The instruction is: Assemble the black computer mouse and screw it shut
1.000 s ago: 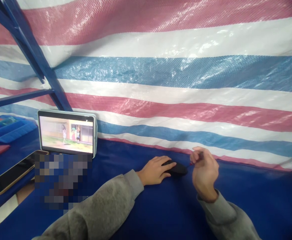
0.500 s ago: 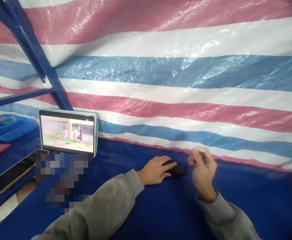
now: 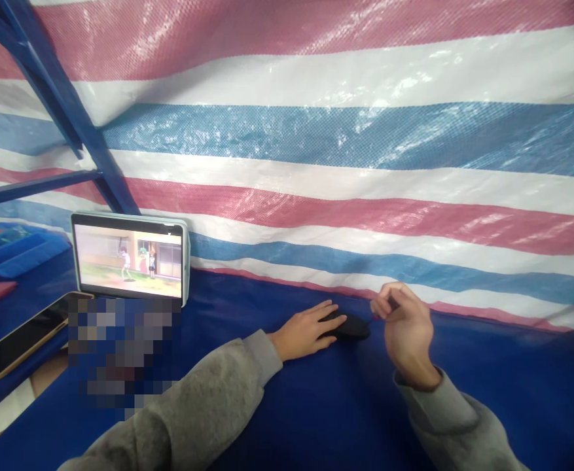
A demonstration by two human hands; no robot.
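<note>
A flat, rounded black object (image 3: 351,327) lies on the blue tabletop; its exact kind is unclear. Over its left end rests my left hand (image 3: 306,332), palm down, fingers stretched out and spread. Just right of the object, my right hand (image 3: 407,327) is raised slightly, with fingers curled and pinched together. A thin dark line seems to run from the object's right tip towards those fingers, but what they hold is too small to make out.
A phone or tablet (image 3: 129,260) playing a cartoon leans upright at the left. Before it lie another phone (image 3: 29,337) and a blurred-out patch. A blue tray (image 3: 26,252) sits farther left, below a blue metal frame (image 3: 65,98). Striped sheeting (image 3: 316,137) borders the table's back.
My right hand has shifted slightly right and turned, its fingers curling more tightly. The left hand and the black object stay in place. The view has shifted a little.
</note>
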